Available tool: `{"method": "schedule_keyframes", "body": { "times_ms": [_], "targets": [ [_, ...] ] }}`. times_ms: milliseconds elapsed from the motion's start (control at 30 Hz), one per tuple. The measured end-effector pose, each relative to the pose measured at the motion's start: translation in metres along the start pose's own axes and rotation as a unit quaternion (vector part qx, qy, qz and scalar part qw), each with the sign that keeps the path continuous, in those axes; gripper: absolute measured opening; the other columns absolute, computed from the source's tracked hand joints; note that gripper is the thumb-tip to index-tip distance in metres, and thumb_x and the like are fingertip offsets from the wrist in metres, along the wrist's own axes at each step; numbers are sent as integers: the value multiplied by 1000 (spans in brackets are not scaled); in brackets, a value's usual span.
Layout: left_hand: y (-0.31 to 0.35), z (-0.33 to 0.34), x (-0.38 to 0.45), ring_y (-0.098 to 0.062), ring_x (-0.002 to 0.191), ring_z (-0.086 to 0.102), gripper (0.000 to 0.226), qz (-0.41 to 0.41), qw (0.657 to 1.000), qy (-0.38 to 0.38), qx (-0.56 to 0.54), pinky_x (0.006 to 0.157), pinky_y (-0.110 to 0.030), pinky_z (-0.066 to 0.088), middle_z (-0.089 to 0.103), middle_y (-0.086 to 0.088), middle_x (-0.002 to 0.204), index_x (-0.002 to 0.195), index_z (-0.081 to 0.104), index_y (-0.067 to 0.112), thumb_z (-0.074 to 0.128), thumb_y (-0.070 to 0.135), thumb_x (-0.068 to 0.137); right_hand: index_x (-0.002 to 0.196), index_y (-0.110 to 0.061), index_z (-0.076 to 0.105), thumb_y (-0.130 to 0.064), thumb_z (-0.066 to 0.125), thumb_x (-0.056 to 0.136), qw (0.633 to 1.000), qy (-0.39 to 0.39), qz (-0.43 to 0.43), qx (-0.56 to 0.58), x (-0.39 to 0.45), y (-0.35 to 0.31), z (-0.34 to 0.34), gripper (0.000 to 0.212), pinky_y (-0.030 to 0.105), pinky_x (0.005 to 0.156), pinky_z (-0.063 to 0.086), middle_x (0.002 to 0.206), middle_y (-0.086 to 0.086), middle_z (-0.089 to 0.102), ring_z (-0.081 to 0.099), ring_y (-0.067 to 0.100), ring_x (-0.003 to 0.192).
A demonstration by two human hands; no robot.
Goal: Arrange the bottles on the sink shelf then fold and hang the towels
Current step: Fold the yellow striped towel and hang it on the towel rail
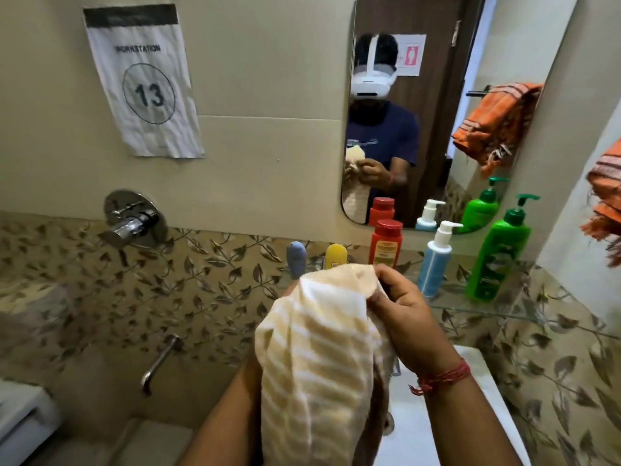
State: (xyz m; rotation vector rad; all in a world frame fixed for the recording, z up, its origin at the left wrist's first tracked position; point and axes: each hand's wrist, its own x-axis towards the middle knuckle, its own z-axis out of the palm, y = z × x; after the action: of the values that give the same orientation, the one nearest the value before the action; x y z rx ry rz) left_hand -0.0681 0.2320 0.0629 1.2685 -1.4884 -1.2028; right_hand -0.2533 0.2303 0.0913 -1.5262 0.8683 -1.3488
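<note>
striped yellow towel: right hand fingers pinched on its top edge, left hand hidden behind, grip unclear; best to match corners before folding. bottles stand along glass shelf.

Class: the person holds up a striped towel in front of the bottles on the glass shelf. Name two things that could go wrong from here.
1. The cream striped towel hangs bunched from the right hand; the left hand is hidden behind it, so a fold may come out uneven.
2. The towel's top is close to the red bottle and yellow bottle on the glass shelf; a swing might topple them.
</note>
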Motion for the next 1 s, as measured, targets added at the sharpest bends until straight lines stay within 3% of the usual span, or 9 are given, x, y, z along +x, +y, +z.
{"method": "schedule_keyframes", "body": {
  "times_ms": [33, 100, 200, 367, 500, 600, 733, 900, 1000],
  "targets": [
    [9, 2, -6, -30, 114, 64, 111, 4, 995, -93, -45, 88, -29, 52, 70, -6, 96, 124, 63, 11, -10, 83, 81, 96, -24, 72, -26, 62, 92, 1000, 12, -4, 6, 1, 0, -3, 11, 41, 81, 57, 99, 7, 73, 69, 20, 92],
    [20, 16, 13, -25, 106, 70, 66, -11, 981, 5, -195, 74, -23, 56, 75, -6, 88, 110, 68, 6, 30, 59, 98, 90, -25, 71, -21, 56, 93, 998, 52, -13, 20, 1, 1, -16, 16, 40, 78, 55, 91, 2, 72, 67, 17, 86],
    [13, 14, 4, -36, 122, 61, 65, -34, 953, -94, -287, 101, -48, 48, 67, -22, 125, 125, 62, 2, 38, 56, 98, 82, -27, 69, -28, 57, 93, 994, 92, -20, 60, -1, 3, -36, 16, 42, 78, 50, 85, 2, 69, 62, 19, 81],
    [21, 41, 0, -27, 105, 70, 22, 20, 965, -89, -244, 87, -37, 56, 73, -15, 116, 108, 76, 17, 64, 25, 92, 89, -22, 70, -64, 78, 65, 994, 32, 14, 103, -3, 19, -63, 49, 42, 80, 54, 97, 9, 71, 66, 25, 91],
    [37, 45, 1, -18, 98, 71, 26, 76, 976, -81, -185, 77, -29, 57, 76, -5, 107, 100, 80, 26, 57, 27, 88, 100, -7, 67, -78, 60, 72, 967, -73, 70, 232, -3, 17, -78, 77, 37, 88, 55, 103, 16, 66, 64, 27, 102],
    [45, 46, 1, -18, 101, 68, 22, 130, 983, -120, -57, 82, -30, 53, 74, -3, 106, 105, 76, 21, 56, 25, 97, 123, -11, 58, -80, 61, 68, 983, -164, 57, 67, 4, 2, -76, 88, 40, 101, 49, 128, 13, 61, 58, 27, 123],
    [48, 50, 3, -19, 100, 65, 20, 198, 977, -64, 48, 89, -44, 54, 67, 1, 99, 98, 74, 24, 56, 32, 96, 129, -22, 56, -59, 74, 73, 965, -249, 79, -34, 5, -7, -72, 69, 31, 93, 52, 124, 0, 65, 62, 17, 118],
    [43, 41, 7, -7, 71, 57, 24, 120, 987, -110, -14, 65, -27, 45, 62, 5, 79, 84, 66, 22, 54, 39, 96, 88, -22, 68, -34, 74, 84, 957, -218, -23, -188, 6, -22, -78, 14, 28, 70, 51, 85, -5, 66, 62, 9, 79],
    [25, 34, 13, -24, 98, 60, 62, 53, 981, -183, -13, 88, -54, 49, 65, -24, 109, 109, 63, 5, 61, 63, 87, 87, -28, 64, -26, 72, 84, 964, -127, -127, -195, 7, -24, -77, 9, 22, 70, 49, 84, -9, 64, 60, 7, 79]
  ]
}}
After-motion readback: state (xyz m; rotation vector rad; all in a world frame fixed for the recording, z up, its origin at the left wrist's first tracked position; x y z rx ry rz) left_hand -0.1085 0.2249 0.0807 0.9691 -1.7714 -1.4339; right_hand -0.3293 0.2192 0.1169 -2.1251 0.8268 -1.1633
